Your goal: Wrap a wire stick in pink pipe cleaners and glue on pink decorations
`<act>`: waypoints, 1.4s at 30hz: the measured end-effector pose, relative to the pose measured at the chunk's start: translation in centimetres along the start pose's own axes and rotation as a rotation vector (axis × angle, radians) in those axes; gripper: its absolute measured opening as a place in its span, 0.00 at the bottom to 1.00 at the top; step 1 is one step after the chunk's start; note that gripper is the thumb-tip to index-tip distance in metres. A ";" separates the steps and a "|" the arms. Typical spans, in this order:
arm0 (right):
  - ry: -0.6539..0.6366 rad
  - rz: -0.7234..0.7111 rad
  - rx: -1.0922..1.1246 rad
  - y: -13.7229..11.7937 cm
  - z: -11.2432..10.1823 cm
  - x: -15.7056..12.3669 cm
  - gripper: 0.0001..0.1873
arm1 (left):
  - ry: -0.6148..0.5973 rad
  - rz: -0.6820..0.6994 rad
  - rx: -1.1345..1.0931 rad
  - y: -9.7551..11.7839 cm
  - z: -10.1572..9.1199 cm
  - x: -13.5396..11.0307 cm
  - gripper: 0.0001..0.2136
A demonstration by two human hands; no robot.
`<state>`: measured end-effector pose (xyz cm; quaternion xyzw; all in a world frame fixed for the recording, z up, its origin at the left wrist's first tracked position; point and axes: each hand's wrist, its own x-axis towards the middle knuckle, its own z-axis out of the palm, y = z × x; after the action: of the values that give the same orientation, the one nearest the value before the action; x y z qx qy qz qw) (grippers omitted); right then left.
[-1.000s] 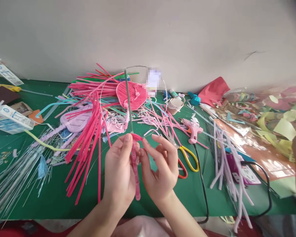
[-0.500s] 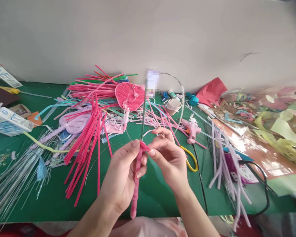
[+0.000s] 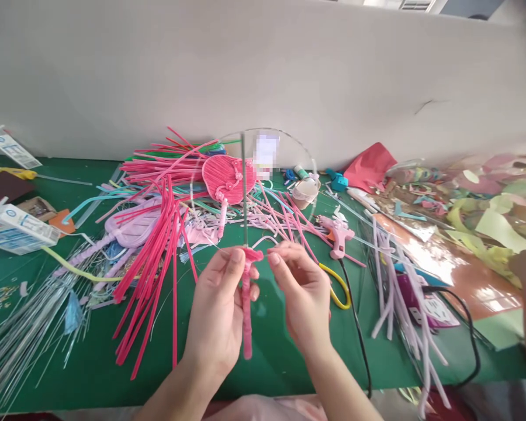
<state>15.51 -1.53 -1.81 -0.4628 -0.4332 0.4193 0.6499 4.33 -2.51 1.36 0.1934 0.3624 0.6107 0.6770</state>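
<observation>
My left hand (image 3: 219, 310) is closed round a pink pipe-cleaner-wrapped handle (image 3: 246, 318), held upright over the green table (image 3: 280, 356). A bare metal rod (image 3: 244, 187) rises from the handle's top, and a thin wire loop (image 3: 298, 146) arcs above it, blurred. My right hand (image 3: 300, 292) sits just right of the handle's top, fingertips pinched together near the loose pink end (image 3: 255, 255); what they pinch is too small to name. Behind the rod lies a pink heart-shaped woven fan (image 3: 228, 178).
A heap of pink pipe cleaners (image 3: 158, 245) spreads left of my hands, thin wires (image 3: 21, 333) at far left. Yellow-handled scissors (image 3: 339, 286), a pink glue gun (image 3: 338, 234) and its black cord (image 3: 359, 339) lie right. Paper scraps (image 3: 486, 216) fill the far right. Cartons (image 3: 15, 225) at left.
The rod has swung from tilted to upright, and the wire loop has spun round it. My right hand has slipped off the handle's top and lowered slightly. The view has tilted up a little.
</observation>
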 end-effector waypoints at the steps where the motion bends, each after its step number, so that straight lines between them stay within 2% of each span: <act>1: 0.027 0.056 0.012 0.3 0.4 -0.4 0.06 | 0.021 0.025 0.004 -0.2 0.0 0.2 0.07; 4: 0.027 0.176 0.037 0.7 1.0 -1.0 0.10 | 0.052 0.014 0.000 -0.6 -0.2 0.7 0.08; 8: 0.038 0.234 0.055 0.5 1.1 -0.5 0.11 | 0.109 0.003 -0.022 -1.1 -0.5 1.0 0.12; 12: 0.018 0.369 0.133 0.2 1.2 -0.1 0.14 | 0.122 0.071 0.020 -1.5 -0.5 1.0 0.09; 14: -0.008 0.391 0.163 0.2 1.4 -0.1 0.14 | 0.127 0.113 0.079 -1.7 -0.5 1.1 0.09; 16: -0.012 0.355 0.147 0.3 1.5 -0.3 0.14 | 0.137 0.143 0.151 -1.8 -0.6 1.1 0.10; 20: 0.019 0.192 0.024 0.5 1.5 -0.6 0.11 | 0.108 0.160 0.262 -2.1 -1.0 1.1 0.11; 30: -0.023 -0.013 -0.021 1.4 0.8 -0.4 0.07 | 0.096 0.115 0.283 -1.8 -1.0 1.0 0.12; 37: -0.025 -0.128 -0.095 1.8 0.8 -0.4 0.06 | 0.108 0.110 0.264 -1.6 -1.4 1.3 0.11; 42: 0.008 -0.112 -0.092 1.9 1.0 -0.5 0.07 | 0.103 0.100 0.273 -1.7 -1.4 1.3 0.10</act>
<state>14.14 -1.37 -3.58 -0.4692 -0.4745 0.3599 0.6521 4.44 -1.79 -1.10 0.2699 0.4664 0.5979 0.5934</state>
